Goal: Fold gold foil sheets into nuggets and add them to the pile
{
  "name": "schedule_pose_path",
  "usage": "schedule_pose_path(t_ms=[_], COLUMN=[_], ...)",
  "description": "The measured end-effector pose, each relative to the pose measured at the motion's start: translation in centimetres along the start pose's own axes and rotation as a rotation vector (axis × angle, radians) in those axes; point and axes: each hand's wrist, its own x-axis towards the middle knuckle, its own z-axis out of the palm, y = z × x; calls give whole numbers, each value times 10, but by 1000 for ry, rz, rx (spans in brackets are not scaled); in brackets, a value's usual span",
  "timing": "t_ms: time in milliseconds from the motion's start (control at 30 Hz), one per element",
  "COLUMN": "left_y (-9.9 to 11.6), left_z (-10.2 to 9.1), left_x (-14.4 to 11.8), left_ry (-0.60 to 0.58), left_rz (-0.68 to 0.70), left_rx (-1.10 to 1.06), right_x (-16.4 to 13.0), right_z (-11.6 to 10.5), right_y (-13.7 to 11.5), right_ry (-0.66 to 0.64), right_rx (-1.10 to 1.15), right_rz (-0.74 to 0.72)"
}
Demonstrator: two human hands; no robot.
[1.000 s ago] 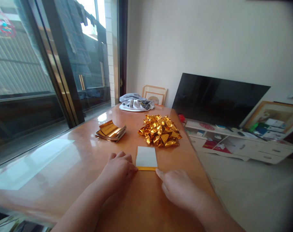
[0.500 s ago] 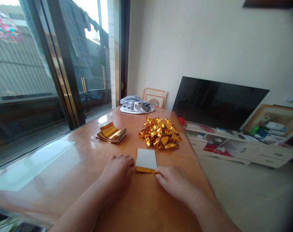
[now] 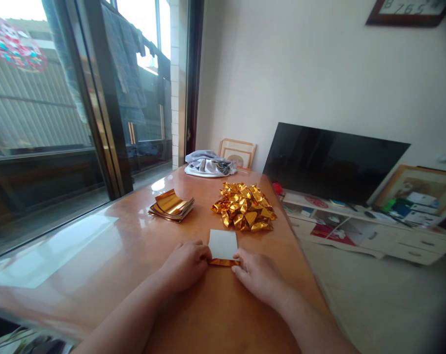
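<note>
A sheet of gold foil paper (image 3: 223, 244) lies pale side up on the wooden table, its near edge folded over into a narrow gold strip. My left hand (image 3: 189, 263) pinches the left end of that strip, fingers curled. At the right end, my right hand (image 3: 255, 273) grips the fold between thumb and forefinger. Just beyond the sheet is a heap of folded gold foil pieces (image 3: 245, 206). A stack of gold foil sheets (image 3: 172, 204) sits to the left of the heap, its top sheet curling upward.
The glossy wooden table (image 3: 134, 246) has its right edge beside my right forearm. Crumpled grey and white cloth (image 3: 210, 164) lies at the far end, with picture frames (image 3: 241, 150) behind. A television (image 3: 329, 164) stands on a white cabinet (image 3: 381, 241). Sliding glass doors line the left.
My left hand has moved right from beside the sheet onto its folded edge. My right hand has shifted slightly along the fold, and the gold strip looks narrower. The view has tilted up a little.
</note>
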Motion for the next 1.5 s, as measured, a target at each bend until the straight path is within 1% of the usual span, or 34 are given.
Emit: schedule_pose_path(t_ms=[200, 300, 367, 467, 533, 567, 633, 733, 800, 867, 933, 967, 1067, 1133, 1167, 1233, 1300, 1367, 1500], left_y=[-1, 1, 1, 3, 4, 4, 7, 12, 15, 16, 14, 13, 12, 15, 17, 22, 26, 30, 32], left_z=[2, 3, 3, 2, 2, 2, 3, 7, 11, 14, 14, 14, 9, 5, 3, 0, -1, -1, 3], left_x=[1, 3, 4, 6, 7, 7, 6, 6, 7, 8, 9, 9, 6, 3, 2, 0, -2, -2, -1], left_ry=[7, 40, 92, 195, 235, 234, 182, 99, 84, 91, 137, 176, 318, 360, 356, 305, 240, 173, 58], left_rz=[16, -36, -82, -115, -135, -143, -133, -67, -24, -6, -16, -22, -2, 49, 76, 121, 156, 186, 224], left_rx=[-124, -224, -288, -370, -430, -466, -551, -691, -754, -774, -709, -635, -296, -79, 9, 139, 209, 234, 216], right_x=[4, 6, 8, 11, 12, 12, 11, 9, 7, 6, 6, 6, 7, 7, 7, 4, 0, -3, -5], right_z=[7, 12, 14, 16, 16, 15, 15, 17, 19, 20, 21, 21, 19, 16, 14, 7, 0, -5, -4], right_y=[2, 3, 3, 2, -1, -2, -6, -11, -15, -17, -18, -17, -13, -11, -10, -12, -17, -21, -24], right_ry=[29, 59, 73, 71, 73, 79, 82, 33, -18, -47, -39, -22, 66, 170, 238, 376, 462, 444, 213], right_rx=[111, 202, 330, 617, 778, 832, 897, 944, 952, 948, 935, 927, 854, 748, 685, 561, 433, 285, 40], right_rz=[-25, -27, 2, 65, 96, 105, 113, 93, 67, 46, 42, 43, 35, 12, -10, -66, -136, -198, -249])
